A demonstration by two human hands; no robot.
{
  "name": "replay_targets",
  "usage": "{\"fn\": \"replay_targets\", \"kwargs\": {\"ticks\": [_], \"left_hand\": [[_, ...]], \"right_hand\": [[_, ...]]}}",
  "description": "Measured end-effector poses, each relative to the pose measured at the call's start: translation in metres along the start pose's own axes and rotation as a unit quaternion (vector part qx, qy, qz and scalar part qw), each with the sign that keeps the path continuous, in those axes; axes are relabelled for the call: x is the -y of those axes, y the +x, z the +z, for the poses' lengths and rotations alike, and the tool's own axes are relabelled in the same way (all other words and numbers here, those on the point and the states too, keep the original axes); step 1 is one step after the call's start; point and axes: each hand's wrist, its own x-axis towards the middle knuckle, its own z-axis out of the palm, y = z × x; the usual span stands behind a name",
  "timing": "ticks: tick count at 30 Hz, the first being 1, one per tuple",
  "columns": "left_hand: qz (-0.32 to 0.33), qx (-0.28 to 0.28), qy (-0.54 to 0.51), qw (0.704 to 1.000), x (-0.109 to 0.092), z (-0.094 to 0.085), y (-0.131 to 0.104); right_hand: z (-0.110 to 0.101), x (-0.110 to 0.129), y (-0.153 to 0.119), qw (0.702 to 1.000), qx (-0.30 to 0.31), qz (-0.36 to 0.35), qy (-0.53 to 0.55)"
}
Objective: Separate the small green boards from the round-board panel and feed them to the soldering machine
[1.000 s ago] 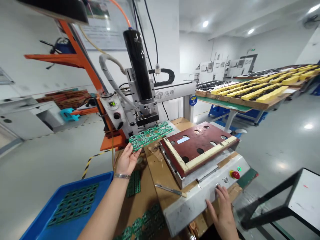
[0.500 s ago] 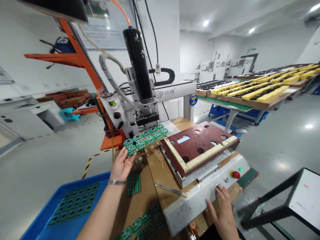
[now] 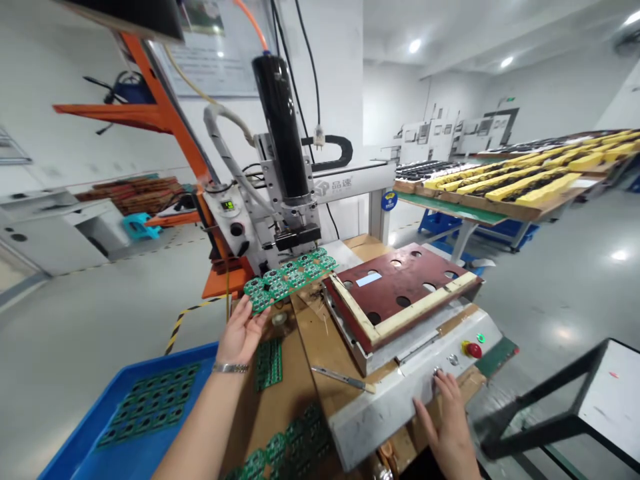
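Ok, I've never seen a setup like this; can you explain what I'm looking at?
There's no robot gripper: these are a person's bare hands, seen forward and down from a camera on their head. The left hand holds a green circuit-board panel by its near end. The right hand is at the machine's sloping front panel, fingertips near a button; whether it's pressed, I can't tell. The bench machine carries an upright black cylinder; in front sits a dark red plate with round holes. A slim tool and more green boards lie nearby, and a blue tray at left holds others.
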Motion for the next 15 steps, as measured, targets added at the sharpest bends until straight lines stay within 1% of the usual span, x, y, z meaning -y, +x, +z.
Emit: {"fn": "replay_targets", "kwargs": {"ticks": [9,15], "left_hand": [[0.004,-0.01,0.003,1.0,-0.0015,-0.0027,-0.0005],[0.008,-0.008,0.002,1.0,-0.0025,-0.0037,-0.0007]], "right_hand": [[-0.0001,-0.0001,0.0008,1.0,0.001,-0.004,-0.003],[-0.0012,0.0016,0.0018,1.0,0.0,-0.005,-0.002]]}}
